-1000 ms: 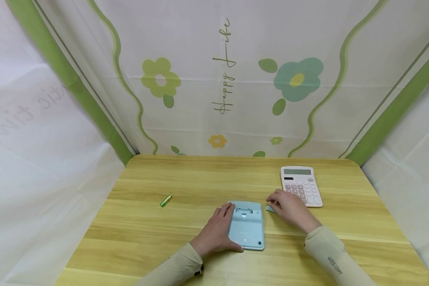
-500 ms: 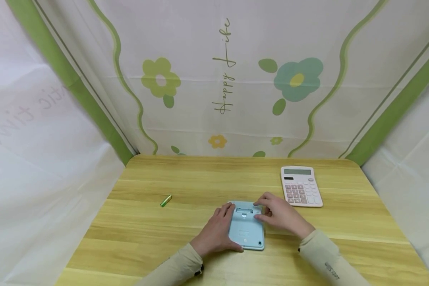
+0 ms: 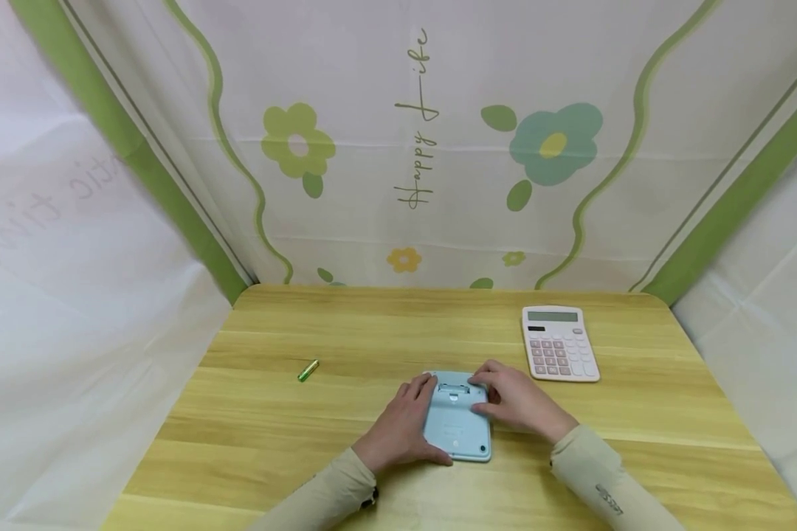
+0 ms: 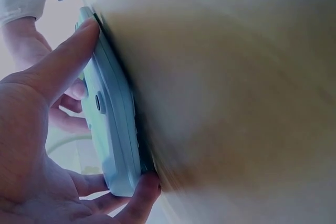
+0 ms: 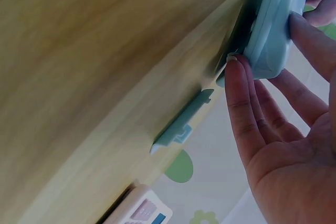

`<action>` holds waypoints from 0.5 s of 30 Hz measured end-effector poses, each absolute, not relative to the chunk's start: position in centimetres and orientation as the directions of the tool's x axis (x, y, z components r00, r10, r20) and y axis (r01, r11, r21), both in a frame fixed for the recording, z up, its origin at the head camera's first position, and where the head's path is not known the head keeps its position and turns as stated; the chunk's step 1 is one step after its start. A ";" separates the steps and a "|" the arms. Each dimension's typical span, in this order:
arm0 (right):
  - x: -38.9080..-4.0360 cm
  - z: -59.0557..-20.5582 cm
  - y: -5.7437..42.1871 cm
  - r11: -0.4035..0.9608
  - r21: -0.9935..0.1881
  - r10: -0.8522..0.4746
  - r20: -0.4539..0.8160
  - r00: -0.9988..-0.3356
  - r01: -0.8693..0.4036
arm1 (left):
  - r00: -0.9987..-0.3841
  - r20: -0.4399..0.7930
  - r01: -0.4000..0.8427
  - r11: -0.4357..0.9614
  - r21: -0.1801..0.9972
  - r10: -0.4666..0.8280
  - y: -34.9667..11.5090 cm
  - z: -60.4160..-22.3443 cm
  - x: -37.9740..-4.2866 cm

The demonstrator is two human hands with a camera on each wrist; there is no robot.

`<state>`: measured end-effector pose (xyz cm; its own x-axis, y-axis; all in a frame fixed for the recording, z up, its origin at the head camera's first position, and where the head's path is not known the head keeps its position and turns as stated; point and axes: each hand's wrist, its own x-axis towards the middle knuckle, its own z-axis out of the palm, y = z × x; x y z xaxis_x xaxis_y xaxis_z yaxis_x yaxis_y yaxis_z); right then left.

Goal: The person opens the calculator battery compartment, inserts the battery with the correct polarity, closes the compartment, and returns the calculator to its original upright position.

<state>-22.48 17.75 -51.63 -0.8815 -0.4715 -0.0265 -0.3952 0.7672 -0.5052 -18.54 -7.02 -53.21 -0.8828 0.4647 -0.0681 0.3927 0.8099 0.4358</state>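
Note:
A light blue calculator (image 3: 453, 428) lies face down on the table, its battery slot (image 3: 454, 389) uncovered near the top. My left hand (image 3: 398, 428) grips its left side, thumb at the near edge and fingers at the far left corner. On the upper right side, my right hand (image 3: 521, 398) holds the edge, with the thumb (image 5: 310, 38) on the back and fingertips low along the side. A small blue battery cover (image 5: 181, 121) lies on the table beside the right hand, hidden in the head view. Whether a battery sits in the slot is too small to tell.
A pink calculator (image 3: 561, 344) lies face up at the back right. Towards the left lies a green battery (image 3: 308, 370). A printed white curtain (image 3: 359, 221) hangs behind the wooden table (image 3: 252, 435).
My right hand has moved left from beside the small blue cover onto the blue calculator's right edge. The left hand keeps its hold, and the calculator stays in place.

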 end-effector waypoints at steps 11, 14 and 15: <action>-22.5 -51.5 17.5 0.781 -0.505 -0.457 -0.062 -0.887 -0.367 | -0.881 -0.063 0.392 0.799 0.455 0.468 -8.9 -52.4 -19.5; -22.6 -51.5 17.6 0.785 -0.505 -0.451 -0.067 -0.890 -0.360 | -0.890 -0.013 0.407 0.806 0.430 0.456 -10.2 -51.8 -20.2; -22.6 -51.4 17.6 0.786 -0.503 -0.450 -0.067 -0.890 -0.360 | -0.895 0.007 0.406 0.809 0.424 0.446 -10.7 -51.5 -20.5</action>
